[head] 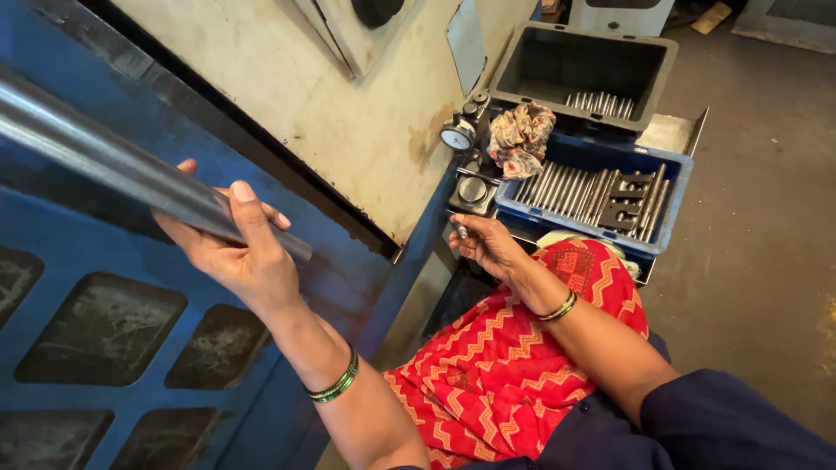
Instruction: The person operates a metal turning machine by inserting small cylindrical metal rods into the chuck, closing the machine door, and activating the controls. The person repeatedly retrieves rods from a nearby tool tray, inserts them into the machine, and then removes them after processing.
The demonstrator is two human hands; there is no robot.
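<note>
- Cloth in red with a zigzag pattern (496,365) covers your lap at the bottom of the view, and dark blue sleeves sit over your upper arms.
- Your left hand (239,252) is clenched around a long grey steel bar (113,161); the thumb lies over the top and the fingers wrap beneath it. A green bangle sits on that wrist.
- The bar runs from the upper left corner down to its end just right of your left hand, in front of the blue machine panel (131,287) with its dark rounded windows.
- Your right hand (488,245) pinches a small metal pin (461,231) between the fingertips, held just below a round metal fixture (473,190) at the machine's corner. Gold and green bangles ring that wrist.
- Above that fixture stands a dial gauge (456,136) with a white face, touching the worn cream machine wall (348,96).
- Just right of the gauge, a crumpled patterned rag (521,137) rests on the edge of a blue tray (675,213).
- The blue tray holds a row of steel rods (557,187) lying side by side, with dark metal gauges (625,204) on top of them.
- Farther back, a grey bin (657,78) holds more short rods (601,104) at its near side.
- Grey concrete floor (766,218) lies to the right.
</note>
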